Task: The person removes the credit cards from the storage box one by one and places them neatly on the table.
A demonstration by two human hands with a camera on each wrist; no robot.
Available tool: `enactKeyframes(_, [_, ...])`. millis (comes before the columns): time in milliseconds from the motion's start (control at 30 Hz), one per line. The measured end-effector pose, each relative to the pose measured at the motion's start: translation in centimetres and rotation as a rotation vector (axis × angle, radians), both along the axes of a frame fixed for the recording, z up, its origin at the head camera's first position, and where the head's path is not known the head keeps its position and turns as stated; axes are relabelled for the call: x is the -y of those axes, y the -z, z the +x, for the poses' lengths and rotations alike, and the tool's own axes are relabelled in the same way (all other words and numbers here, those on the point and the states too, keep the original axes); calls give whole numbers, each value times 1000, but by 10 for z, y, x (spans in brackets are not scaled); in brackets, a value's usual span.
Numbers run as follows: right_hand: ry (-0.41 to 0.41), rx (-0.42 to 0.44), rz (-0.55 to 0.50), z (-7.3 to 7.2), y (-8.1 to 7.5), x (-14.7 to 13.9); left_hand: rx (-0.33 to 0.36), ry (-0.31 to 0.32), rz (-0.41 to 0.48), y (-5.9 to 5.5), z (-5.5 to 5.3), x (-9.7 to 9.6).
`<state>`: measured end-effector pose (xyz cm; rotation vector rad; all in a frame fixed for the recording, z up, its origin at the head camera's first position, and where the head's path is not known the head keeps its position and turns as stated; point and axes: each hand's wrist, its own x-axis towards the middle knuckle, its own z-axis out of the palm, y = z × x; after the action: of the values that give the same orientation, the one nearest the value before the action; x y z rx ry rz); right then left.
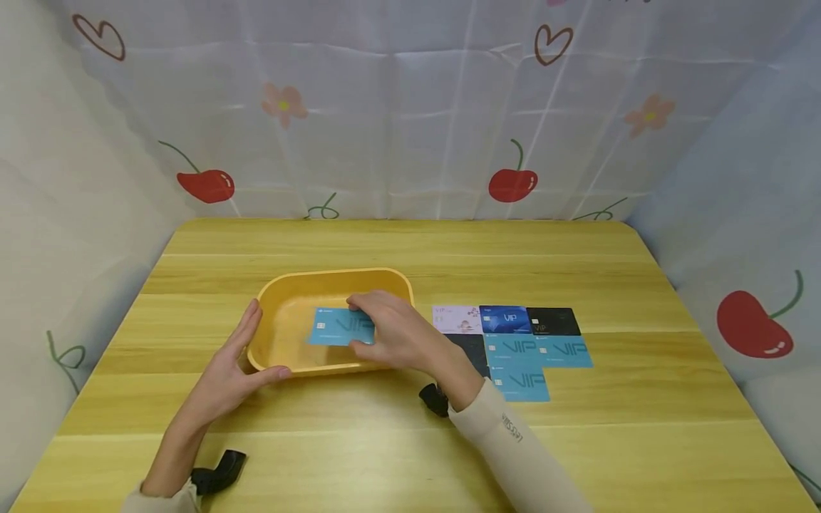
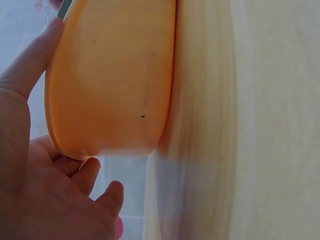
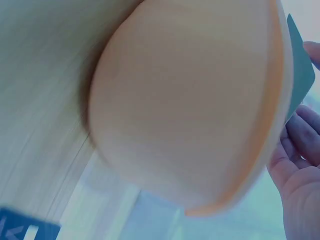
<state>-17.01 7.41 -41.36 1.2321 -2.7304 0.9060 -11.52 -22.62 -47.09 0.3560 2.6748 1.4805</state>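
Note:
A light blue VIP card (image 1: 336, 326) is pinched between the thumb and fingers of my right hand (image 1: 394, 328), over the yellow plastic basin (image 1: 301, 371). In the right wrist view the card (image 3: 301, 70) shows as a dark sliver beyond the basin's rim (image 3: 272, 120). My left hand (image 1: 221, 381) rests against the basin's left end, its thumb along the front rim and its fingers along the side. The left wrist view shows the thumb (image 2: 37, 57) touching the rim and the other fingers loosely bent near the end wall.
Right of the basin several cards lie edge to edge: a pink one (image 1: 457, 320), a dark blue one (image 1: 506, 319), a black one (image 1: 554, 321), light blue ones (image 1: 521, 385) and a dark one (image 1: 473, 349) partly behind my right arm. A printed curtain (image 1: 410, 107) borders the wooden table (image 1: 641, 427).

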Motion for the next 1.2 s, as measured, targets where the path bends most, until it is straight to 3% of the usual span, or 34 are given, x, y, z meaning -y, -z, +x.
enactKeyframes(400, [67,-19,-14,16,1,-49,-7,8,-1,0,0,0])
enactKeyframes(967, [126,-175,-116,41,14,-122,1,3,4,0,1,0])
enactKeyframes(1200, [183,-150,-79,57,17,-155,7,3,3,0,0,0])
